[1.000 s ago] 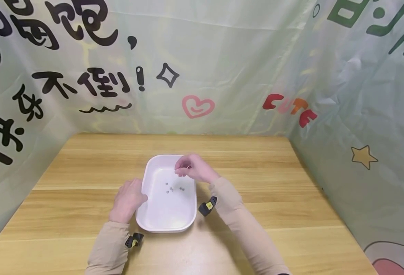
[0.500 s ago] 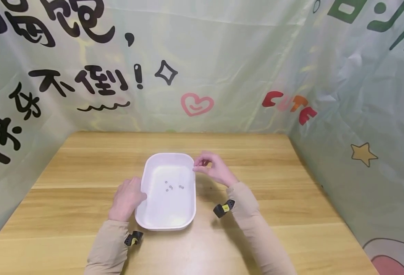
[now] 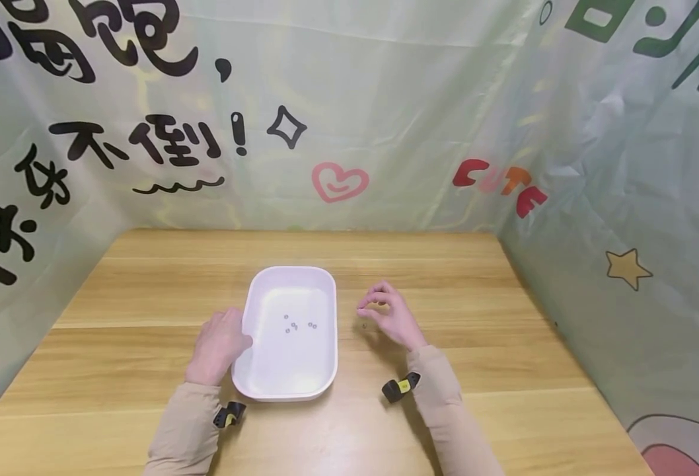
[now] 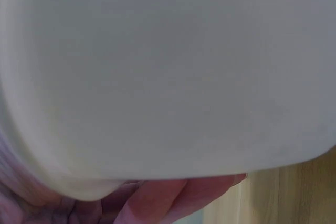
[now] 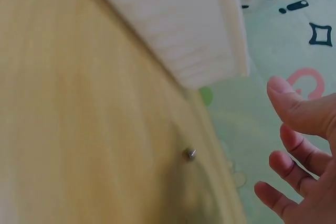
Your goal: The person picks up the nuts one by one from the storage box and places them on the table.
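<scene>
A white rectangular tray (image 3: 326, 370) lies on the wooden table. My left hand (image 3: 219, 345) holds its left side, thumb over the rim and fingers along the outside; in the left wrist view those fingers (image 4: 157, 198) show below the tray wall. Several tiny ring-like metal pieces (image 3: 293, 325) are spread over the tray's floor. Right of the tray, one small shiny metal piece (image 5: 189, 153) sits on the tabletop. Just above it hovers my right hand (image 3: 392, 317), fingers loosely bent, thumb and fingertips apart, nothing visible between them.
The wooden table (image 3: 474, 317) reaches back to a printed fabric curtain (image 3: 409, 132), which also stands along both sides. Black wrist cameras (image 3: 401, 387) are strapped at both sleeves.
My right hand has moved from over the tray, past its right rim, to above the small metal piece on the table. The left hand keeps its hold on the tray.
</scene>
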Action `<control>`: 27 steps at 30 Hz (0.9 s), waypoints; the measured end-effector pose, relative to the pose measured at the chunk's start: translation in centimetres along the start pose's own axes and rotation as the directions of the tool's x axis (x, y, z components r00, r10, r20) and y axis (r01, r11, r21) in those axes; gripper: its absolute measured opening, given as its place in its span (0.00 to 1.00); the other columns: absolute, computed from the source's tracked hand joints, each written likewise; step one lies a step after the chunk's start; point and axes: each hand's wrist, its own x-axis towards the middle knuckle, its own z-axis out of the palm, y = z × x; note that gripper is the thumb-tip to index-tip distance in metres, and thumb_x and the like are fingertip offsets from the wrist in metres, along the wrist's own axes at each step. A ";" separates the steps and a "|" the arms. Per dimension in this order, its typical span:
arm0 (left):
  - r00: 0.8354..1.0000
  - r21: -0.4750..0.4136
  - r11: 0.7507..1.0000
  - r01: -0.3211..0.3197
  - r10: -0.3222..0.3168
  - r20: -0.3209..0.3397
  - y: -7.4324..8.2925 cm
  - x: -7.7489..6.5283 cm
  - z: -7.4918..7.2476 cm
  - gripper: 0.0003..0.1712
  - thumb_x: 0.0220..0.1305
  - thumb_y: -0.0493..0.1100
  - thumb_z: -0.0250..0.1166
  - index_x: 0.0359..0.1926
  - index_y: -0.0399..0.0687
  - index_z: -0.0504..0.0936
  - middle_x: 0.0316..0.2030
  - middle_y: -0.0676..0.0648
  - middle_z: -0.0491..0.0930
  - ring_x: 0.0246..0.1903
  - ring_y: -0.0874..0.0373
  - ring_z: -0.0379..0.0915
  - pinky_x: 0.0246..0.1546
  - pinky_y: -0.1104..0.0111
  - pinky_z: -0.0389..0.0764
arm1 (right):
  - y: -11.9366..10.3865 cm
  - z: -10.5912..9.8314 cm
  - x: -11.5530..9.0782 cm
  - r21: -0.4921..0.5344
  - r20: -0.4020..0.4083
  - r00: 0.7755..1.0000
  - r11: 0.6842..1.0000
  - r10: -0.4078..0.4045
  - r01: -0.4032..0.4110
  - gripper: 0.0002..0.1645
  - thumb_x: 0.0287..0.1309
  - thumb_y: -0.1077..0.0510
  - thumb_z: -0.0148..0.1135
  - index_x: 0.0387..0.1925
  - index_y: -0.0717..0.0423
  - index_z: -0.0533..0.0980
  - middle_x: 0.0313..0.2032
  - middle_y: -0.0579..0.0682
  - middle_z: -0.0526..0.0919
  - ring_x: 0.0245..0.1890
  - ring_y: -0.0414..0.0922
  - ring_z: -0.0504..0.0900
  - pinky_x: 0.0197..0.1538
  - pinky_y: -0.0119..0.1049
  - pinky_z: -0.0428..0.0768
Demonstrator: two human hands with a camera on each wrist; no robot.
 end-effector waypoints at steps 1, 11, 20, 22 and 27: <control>1.000 0.002 1.000 0.002 -0.002 0.000 0.0 0.0 0.0 0.12 0.45 0.34 0.57 0.34 0.33 0.76 0.23 0.43 0.75 0.20 0.55 0.69 0.16 0.70 0.68 | 0.6 0.1 -0.2 -0.014 -0.006 1.000 1.000 -0.002 0.002 0.06 0.44 0.66 0.64 0.28 0.64 0.79 0.37 0.59 0.73 0.43 0.52 0.70 0.49 0.50 0.67; 1.000 0.003 1.000 -0.005 0.005 0.004 -0.1 0.1 0.0 0.12 0.45 0.34 0.57 0.34 0.33 0.76 0.23 0.43 0.75 0.20 0.55 0.69 0.16 0.70 0.68 | 6.2 0.7 -0.9 -0.008 -0.043 0.996 0.996 0.084 -0.085 0.07 0.44 0.59 0.65 0.29 0.54 0.80 0.39 0.51 0.71 0.45 0.47 0.68 0.56 0.46 0.65; 1.000 0.005 1.000 -0.002 0.002 0.003 -0.1 0.1 0.0 0.11 0.45 0.34 0.57 0.33 0.34 0.76 0.22 0.44 0.74 0.19 0.55 0.68 0.16 0.70 0.67 | 7.6 1.0 -1.6 -0.003 -0.087 0.988 0.992 0.129 -0.130 0.06 0.41 0.58 0.67 0.27 0.51 0.80 0.38 0.50 0.70 0.45 0.46 0.66 0.54 0.46 0.68; 1.000 0.007 1.000 0.001 -0.001 0.007 -0.1 0.1 0.0 0.10 0.46 0.34 0.57 0.33 0.34 0.76 0.22 0.44 0.73 0.19 0.55 0.68 0.16 0.70 0.67 | 7.9 1.0 -1.7 -0.021 -0.102 0.988 0.993 0.113 -0.115 0.06 0.40 0.57 0.68 0.26 0.49 0.81 0.37 0.49 0.71 0.45 0.45 0.66 0.53 0.45 0.67; 1.000 0.005 1.000 0.005 -0.005 0.009 -0.1 0.1 0.0 0.10 0.45 0.34 0.57 0.32 0.35 0.76 0.22 0.44 0.73 0.19 0.55 0.68 0.15 0.70 0.66 | 8.5 1.2 -2.0 -0.098 -0.120 0.992 0.993 0.046 -0.058 0.07 0.37 0.55 0.70 0.25 0.46 0.81 0.35 0.46 0.72 0.43 0.43 0.64 0.50 0.41 0.61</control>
